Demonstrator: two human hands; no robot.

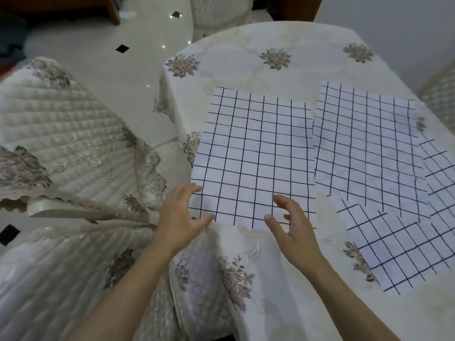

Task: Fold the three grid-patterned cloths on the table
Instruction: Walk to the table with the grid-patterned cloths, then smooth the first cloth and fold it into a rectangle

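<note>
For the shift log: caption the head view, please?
Left hand and right hand, both open, poised at the near edge of the leftmost grid cloth.

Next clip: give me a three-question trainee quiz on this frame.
1. How many grid cloths lie on the table?
2. True or false: the left cloth is already folded.
3. At which edge of it are the left hand and right hand? A near, B far, C right.
Key: 1. three: left cloth, middle cloth, right cloth. 2. false, it lies flat. 3. A.
</note>
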